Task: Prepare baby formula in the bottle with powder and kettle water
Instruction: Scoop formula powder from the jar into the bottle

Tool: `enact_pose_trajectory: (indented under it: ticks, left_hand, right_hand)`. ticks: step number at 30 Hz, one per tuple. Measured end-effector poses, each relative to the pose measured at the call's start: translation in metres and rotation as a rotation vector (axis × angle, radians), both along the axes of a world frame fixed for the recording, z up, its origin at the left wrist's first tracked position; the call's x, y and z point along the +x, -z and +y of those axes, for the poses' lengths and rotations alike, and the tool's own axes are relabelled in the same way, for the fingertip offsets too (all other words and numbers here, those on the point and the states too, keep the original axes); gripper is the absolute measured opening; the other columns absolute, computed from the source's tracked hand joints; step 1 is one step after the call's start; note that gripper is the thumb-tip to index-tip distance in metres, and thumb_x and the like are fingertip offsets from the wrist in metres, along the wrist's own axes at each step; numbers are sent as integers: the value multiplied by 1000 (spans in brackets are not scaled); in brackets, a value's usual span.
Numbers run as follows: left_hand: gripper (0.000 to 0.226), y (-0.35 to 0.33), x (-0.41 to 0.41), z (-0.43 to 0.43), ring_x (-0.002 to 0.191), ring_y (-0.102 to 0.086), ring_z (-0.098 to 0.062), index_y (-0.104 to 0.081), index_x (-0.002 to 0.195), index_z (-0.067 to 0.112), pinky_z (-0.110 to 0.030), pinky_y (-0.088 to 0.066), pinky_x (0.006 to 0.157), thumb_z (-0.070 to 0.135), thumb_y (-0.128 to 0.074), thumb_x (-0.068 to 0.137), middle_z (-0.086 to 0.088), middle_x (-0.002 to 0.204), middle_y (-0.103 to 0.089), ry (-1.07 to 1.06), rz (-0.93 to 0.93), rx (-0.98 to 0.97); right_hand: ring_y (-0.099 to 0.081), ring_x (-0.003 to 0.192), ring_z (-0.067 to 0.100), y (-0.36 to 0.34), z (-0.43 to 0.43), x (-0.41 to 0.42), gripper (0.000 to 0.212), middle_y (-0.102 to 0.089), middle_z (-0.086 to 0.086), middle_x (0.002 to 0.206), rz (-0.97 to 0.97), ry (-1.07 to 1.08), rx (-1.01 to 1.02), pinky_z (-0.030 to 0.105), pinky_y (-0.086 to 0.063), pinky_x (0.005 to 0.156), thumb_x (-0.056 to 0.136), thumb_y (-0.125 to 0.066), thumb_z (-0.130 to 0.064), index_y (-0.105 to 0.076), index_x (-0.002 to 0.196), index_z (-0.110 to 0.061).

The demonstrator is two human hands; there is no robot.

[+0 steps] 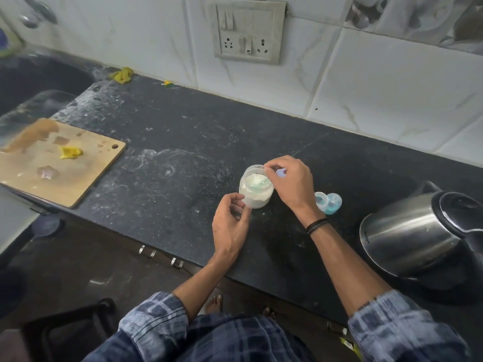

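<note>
1. The steel kettle point(413, 231) stands untouched at the counter's right end, so I judge no water is poured yet.
2. The open powder jar point(256, 190) stands mid-counter; the left hand point(231, 220) curls its fingertips against its near side, steadying it.
3. The blue baby bottle point(328, 202) sits just right of the jar, its contents unclear.
4. The right hand point(290, 181) pinches a pale green scoop point(261, 182) dipped in the powder. Scooping is underway; filling, water and mixing remain.

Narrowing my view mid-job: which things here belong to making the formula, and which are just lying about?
For the job: powder jar, scoop pinched by the right hand, left hand steadying the jar, blue bottle pieces, kettle.

Lying about: cutting board, yellow scrap, yellow cloth, wall socket.
</note>
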State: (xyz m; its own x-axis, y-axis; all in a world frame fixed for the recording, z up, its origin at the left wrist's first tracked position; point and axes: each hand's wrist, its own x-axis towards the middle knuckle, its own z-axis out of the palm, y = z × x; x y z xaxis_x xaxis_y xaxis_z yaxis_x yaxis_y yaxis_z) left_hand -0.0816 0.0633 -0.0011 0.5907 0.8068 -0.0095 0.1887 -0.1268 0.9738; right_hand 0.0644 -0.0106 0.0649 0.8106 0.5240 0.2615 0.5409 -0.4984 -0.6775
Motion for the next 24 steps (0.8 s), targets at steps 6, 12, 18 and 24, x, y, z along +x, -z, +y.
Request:
enact_pose_trajectory:
  ticks: [6,12,18,24]
  left_hand:
    - [24,-2,8,-11,78,-62,-13,-61,102,27,-29,-54,68,8,-71,90,14,92,-65,109,-64,123]
    - [22,-8,22,-39,81,-63,-14,-59,101,32,-26,-53,71,18,-71,89,15,93,-65,316,-93,180]
    - [22,-7,34,-60,90,-63,-14,-60,102,31,-32,-55,74,18,-72,88,16,99,-65,478,-72,220]
    - [20,-13,43,-72,84,-61,-11,-63,100,28,-22,-50,69,16,-73,89,11,95,-64,539,-60,227]
  right_hand:
    - [-69,88,12,-12,-45,-2,6,-75,-4,95,11,136,179,33,-58,81,90,-75,-13,-80,93,-13]
    - [-70,87,12,-15,-110,-12,8,-74,-6,92,115,288,236,34,-58,83,90,-74,-9,-80,89,-14]
    - [-70,87,11,-19,-166,-26,14,-74,-11,93,108,445,255,23,-55,83,92,-76,-12,-77,91,-26]
    - [-71,91,11,-21,-211,-46,15,-76,-7,96,114,596,295,11,-50,81,92,-74,-11,-78,97,-24]
